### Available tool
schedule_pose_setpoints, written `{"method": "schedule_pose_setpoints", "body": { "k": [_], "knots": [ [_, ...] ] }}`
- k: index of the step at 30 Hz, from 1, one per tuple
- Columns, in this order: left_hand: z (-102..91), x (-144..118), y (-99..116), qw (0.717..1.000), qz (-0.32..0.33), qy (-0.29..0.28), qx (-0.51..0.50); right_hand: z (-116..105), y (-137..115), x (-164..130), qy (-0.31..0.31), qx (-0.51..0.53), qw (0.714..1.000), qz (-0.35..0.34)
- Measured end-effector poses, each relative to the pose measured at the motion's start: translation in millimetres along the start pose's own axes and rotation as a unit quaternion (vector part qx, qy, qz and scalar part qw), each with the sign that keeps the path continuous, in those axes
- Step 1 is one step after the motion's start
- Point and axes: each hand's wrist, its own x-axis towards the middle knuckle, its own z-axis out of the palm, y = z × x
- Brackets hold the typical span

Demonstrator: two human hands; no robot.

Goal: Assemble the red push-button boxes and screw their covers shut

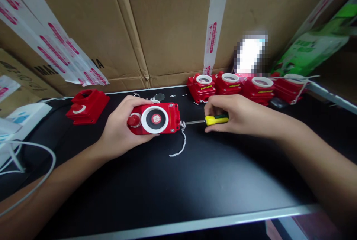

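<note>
your left hand [118,132] is gripping a red alarm unit [154,118] flat on the black table [212,180], fingers wrapped around its left end by the red knob. your right hand [234,115] is closed around a yellow-handled screwdriver [206,121], its shaft pointing left so the tip is meeting the unit's right edge, just where a white string [181,141] is trailing out. you seem to be working a fastener or the string at that edge. the next move is calling for a steady left-hand hold and the tip kept square on its seat. 4 similar red units [242,86] are sitting in a row behind, and 1 red housing [87,106] is lying to the left.
</note>
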Motion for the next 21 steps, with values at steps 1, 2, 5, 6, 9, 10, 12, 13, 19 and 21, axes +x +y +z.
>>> {"method": "schedule_pose_setpoints", "body": {
  "k": [1, 2, 5, 6, 9, 10, 12, 13, 19, 21],
  "knots": [
    [0.5, -0.3, -0.7, 1.000, -0.007, -0.004, -0.006, 0.3, 0.8, -0.3, 0.011, -0.005, 1.000, -0.010],
    [0.8, -0.7, -1.4, 1.000, -0.013, -0.005, -0.010, 0.1, 1.0, -0.8, 0.019, -0.007, 1.000, -0.018],
    [0.9, -2.2, -3.8, 0.999, -0.036, 0.004, -0.014, -2.0, -0.5, -2.6, 0.030, 0.002, 0.999, -0.028],
    [0.9, -2.6, -4.5, 0.999, -0.043, 0.007, -0.017, -3.1, -1.4, -3.1, 0.031, 0.009, 0.999, -0.028],
    [0.4, -3.4, -5.3, 0.998, -0.058, 0.015, -0.030, -5.7, -3.9, -3.5, 0.023, 0.023, 0.999, -0.027],
    [0.1, -3.4, -5.2, 0.998, -0.059, 0.017, -0.032, -6.1, -4.3, -3.3, 0.018, 0.026, 0.999, -0.028],
    [-0.8, -2.8, -4.7, 0.998, -0.053, 0.024, -0.031, -5.9, -4.3, -2.5, 0.009, 0.027, 0.999, -0.032],
    [-1.2, -2.4, -4.4, 0.998, -0.048, 0.026, -0.030, -5.3, -3.7, -2.1, 0.005, 0.027, 0.999, -0.034],
    [-1.0, -1.6, -3.0, 0.999, -0.039, 0.001, -0.032, -0.9, 2.2, -1.8, 0.030, 0.015, 0.998, -0.044],
    [-0.7, -2.0, -2.2, 0.999, -0.040, -0.007, -0.031, -0.6, 2.6, -2.4, 0.048, 0.015, 0.998, -0.034]
  ]
}}
